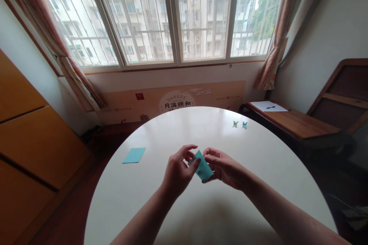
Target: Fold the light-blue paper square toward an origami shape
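Observation:
Between my two hands, above the white round table (115, 206), is a small teal piece of origami paper (204, 169), tilted and apparently folded. My left hand (180, 166) pinches it at its left side, the thumb lying on the near face. At its right side, my right hand (222, 166) grips the paper with curled fingers, partly behind it. A flat stack of teal paper squares (134, 155) rests on the left of the table. Farther back on the right stand two small folded paper birds, one green (235, 124) and one blue (245, 124).
A wooden side table (304, 122) at the right bears a white sheet (267, 106) and a dark pen (270, 107). Orange-brown cabinets (31, 141) stand at the left. Behind the table, a printed box panel (149, 101) sits below the barred window.

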Demonstrator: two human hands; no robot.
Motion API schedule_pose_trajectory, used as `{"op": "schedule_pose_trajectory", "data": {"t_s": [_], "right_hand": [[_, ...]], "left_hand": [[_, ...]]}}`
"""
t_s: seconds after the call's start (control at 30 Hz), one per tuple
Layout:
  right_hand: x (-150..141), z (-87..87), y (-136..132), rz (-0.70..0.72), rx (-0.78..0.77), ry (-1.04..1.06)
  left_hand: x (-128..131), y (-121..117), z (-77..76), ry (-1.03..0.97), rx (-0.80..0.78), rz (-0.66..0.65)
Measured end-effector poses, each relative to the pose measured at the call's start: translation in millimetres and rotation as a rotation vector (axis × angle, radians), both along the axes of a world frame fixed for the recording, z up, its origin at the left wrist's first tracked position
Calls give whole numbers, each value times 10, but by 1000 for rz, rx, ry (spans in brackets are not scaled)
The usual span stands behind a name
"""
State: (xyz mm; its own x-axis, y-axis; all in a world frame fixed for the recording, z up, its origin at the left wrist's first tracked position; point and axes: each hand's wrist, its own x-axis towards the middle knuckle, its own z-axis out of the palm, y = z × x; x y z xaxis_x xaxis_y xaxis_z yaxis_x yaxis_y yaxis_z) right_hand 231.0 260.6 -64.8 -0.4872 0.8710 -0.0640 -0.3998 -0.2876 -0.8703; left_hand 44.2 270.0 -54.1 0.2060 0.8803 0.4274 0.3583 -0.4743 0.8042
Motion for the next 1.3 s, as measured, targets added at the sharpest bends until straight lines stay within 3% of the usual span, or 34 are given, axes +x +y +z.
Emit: {"op": "schedule_pose_trajectory", "data": {"t_s": [0.17, 0.37, 0.63, 0.77, 1.07, 1.17, 1.3], "right_hand": [[-24, 3, -36, 3, 26, 11], [-45, 31, -51, -154, 63, 20], [-139, 19, -135, -353, 266, -44], [-138, 36, -172, -343, 316, -82], [-117, 64, -195, -337, 366, -163], [-99, 125, -238, -339, 313, -129], [-52, 214, -297, -317, 278, -77]], "left_hand": [[8, -7, 13, -82, -9, -20], [0, 18, 25, -327, -160, -24], [19, -85, 99, -195, -57, 27], [38, -142, 155, -152, -19, 36], [47, -168, 176, -151, -24, -74], [14, -159, 219, -162, 59, -101], [-76, -158, 313, -61, 350, -145]]}}
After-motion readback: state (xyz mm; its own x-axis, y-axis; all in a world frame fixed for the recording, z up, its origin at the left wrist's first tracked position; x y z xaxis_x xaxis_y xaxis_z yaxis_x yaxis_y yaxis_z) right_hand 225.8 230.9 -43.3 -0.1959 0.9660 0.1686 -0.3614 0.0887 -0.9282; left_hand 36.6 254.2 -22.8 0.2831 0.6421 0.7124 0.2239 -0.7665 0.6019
